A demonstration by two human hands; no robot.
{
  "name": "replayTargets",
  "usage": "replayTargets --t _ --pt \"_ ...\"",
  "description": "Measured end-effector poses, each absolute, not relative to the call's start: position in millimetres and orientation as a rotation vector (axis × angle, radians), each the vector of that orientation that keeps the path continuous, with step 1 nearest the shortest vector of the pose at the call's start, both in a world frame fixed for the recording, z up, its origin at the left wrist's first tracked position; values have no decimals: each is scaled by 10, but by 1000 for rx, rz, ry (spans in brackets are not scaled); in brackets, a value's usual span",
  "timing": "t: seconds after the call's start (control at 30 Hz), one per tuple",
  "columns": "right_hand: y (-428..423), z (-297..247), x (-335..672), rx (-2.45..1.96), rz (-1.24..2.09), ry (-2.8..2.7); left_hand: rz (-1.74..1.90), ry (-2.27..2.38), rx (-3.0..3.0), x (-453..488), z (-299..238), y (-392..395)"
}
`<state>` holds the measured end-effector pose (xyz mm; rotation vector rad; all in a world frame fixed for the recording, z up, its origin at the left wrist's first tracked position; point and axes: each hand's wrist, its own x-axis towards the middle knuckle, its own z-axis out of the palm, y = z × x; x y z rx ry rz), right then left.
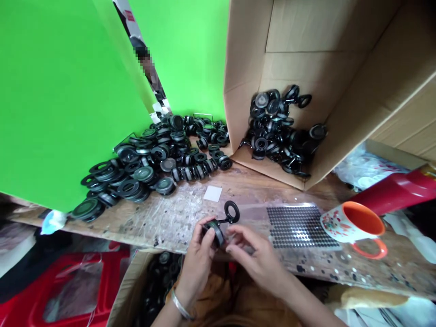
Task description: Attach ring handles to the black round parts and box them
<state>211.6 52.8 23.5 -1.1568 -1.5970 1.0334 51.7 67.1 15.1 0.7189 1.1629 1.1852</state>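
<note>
My left hand [201, 247] grips a black round holder [215, 232], its thick disc pinched between thumb and fingers. From the disc a short arm reaches up to an open black ring [232, 211]. Close beside the disc is my right hand [250, 250], thumb and fingertips drawn together; what they hold, if anything, is too small and blurred to make out. A sheet of small black dots [289, 227] lies on the table to the right of the hands. Beyond the hands rests a small white square [213, 194].
A large pile of black round parts [163, 154] covers the table's back left. The open cardboard box [344, 131] contains several similar holders. An orange-lined mug [354, 222] and a red bottle [398, 190] stand right. Below left are a red stool [102, 290] and another box [132, 281].
</note>
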Motion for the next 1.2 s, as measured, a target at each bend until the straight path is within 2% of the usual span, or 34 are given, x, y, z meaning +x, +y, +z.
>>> replayTargets --t 0.2,0.47,0.93,1.07,1.2 --pt "607 -23 3019 -1593 616 -1665 1116 1062 419 317 153 723" --pt "644 -299 3262 -1744 561 -1890 987 968 331 396 207 736" --pt "797 -255 3113 -1949 366 -2269 911 928 173 520 222 724" --pt "710 -267 3054 -1901 194 -2180 861 931 117 522 223 705" --pt "589 -23 2795 -1584 278 -1916 853 934 145 547 209 668"
